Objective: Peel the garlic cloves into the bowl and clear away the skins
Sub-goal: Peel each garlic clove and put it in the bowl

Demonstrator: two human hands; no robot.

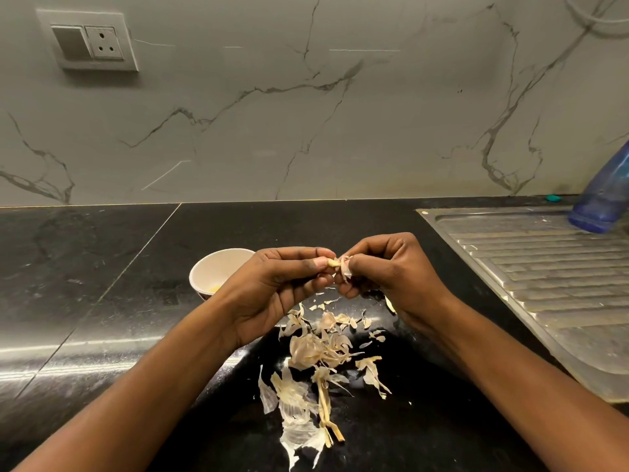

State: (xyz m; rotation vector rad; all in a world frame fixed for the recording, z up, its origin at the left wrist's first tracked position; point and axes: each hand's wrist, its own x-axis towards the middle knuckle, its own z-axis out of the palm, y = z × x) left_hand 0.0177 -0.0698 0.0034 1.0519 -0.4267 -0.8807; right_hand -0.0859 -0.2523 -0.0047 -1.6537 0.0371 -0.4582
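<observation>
Left grip (pixel 279 287), right grip (pixel 388 277) on clove (pixel 333 263)

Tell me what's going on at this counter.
A person is peeling garlic bare-handed. The left hand pinches a garlic clove while the right hand pinches its papery skin, both held above the black counter. A white bowl sits just behind the left hand with something pale yellow in it. Many loose skins lie scattered on the counter below the hands, not yet cleared.
</observation>
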